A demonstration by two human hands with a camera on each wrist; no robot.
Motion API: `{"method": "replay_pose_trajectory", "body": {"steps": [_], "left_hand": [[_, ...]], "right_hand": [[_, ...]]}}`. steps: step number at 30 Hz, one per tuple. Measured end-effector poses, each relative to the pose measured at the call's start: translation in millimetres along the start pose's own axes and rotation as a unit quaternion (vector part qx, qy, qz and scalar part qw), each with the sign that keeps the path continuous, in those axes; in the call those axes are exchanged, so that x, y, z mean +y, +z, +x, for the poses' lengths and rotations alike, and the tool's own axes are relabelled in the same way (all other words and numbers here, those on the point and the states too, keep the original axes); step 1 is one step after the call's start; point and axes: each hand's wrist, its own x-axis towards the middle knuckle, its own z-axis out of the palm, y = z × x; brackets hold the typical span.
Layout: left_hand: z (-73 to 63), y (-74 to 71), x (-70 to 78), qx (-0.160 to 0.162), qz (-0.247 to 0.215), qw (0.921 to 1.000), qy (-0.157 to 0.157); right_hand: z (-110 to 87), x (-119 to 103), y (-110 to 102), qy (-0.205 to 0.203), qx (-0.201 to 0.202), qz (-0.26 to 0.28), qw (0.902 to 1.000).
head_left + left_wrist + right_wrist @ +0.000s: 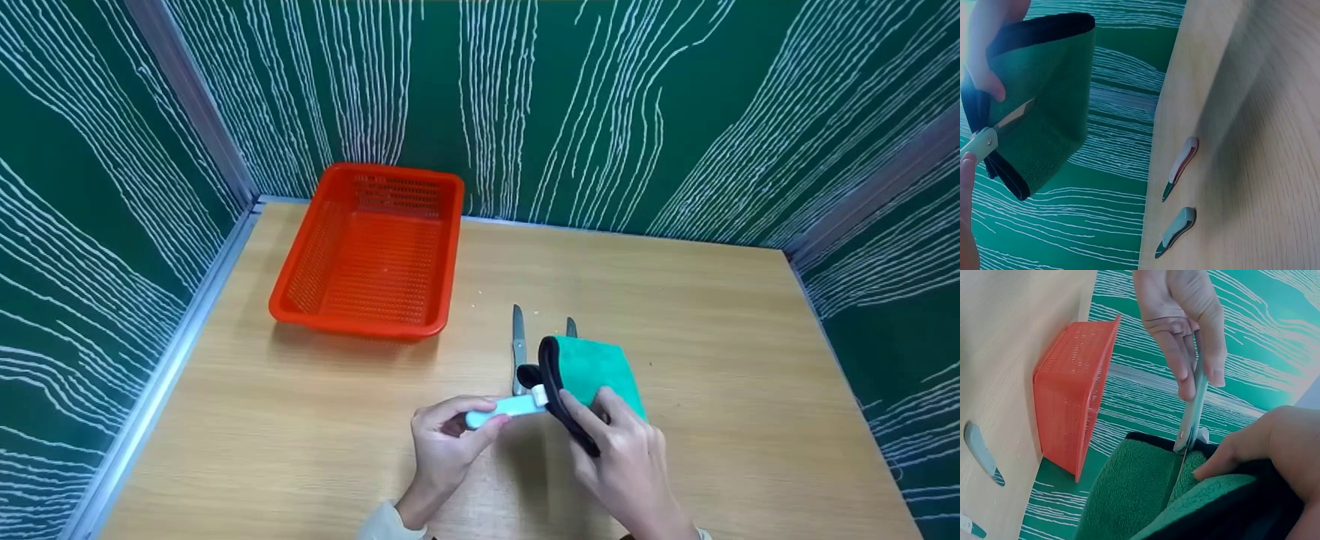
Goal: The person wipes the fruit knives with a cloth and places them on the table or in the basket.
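The left hand (450, 442) has its grip pinched on the slim mint-green handle of an unfolded metal-bladed knife (517, 406); the right hand (626, 465) has its grip closed on a folded green fleecy cloth with a black hem (596, 367). Knife and cloth are both above the near part of the pale wooden bench (742, 322), with the blade running in past the hem against the green pile.

The step in hand looks like wiping that blade. It probably goes best with the handle steady and the cloth doing the travelling, folded over the blade's blunt back and drawn from handle toward tip. Which side is sharp cannot be told here, so several layers under the right thumb seem wise, with light pressure. Dragging against the edge could cut the fabric.

A grey-handled knife (518, 352) and a dark-bladed knife (571, 327), partly hidden by the cloth, lie on the bench just beyond; short strokes lifted above them look safest.
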Motion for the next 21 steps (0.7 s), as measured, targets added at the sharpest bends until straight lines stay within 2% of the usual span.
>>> {"method": "replay_pose_trajectory", "body": {"steps": [3,7,14,21], "left_hand": [[-1.8,-2.0,-8.7,0.001,-0.011,0.9999,0.008],[-1.9,-3.9,-12.3,0.0,-0.017,0.9998,0.009],[-1.0,-7.4,-13.1,0.002,-0.006,1.0,-0.007],[1.4,-8.6,-11.7,-0.003,-0.024,0.9997,-0.008]], "right_hand": [[-0.8,4.0,-0.4,-0.003,0.0,-0.01,0.9999],[-2.8,11.6,-0.4,0.009,0.011,-0.009,0.9998],[-6.7,27.8,-1.5,0.032,0.022,-0.017,0.9991],[-11.3,43.5,-9.3,0.071,0.039,-0.015,0.9966]]}}
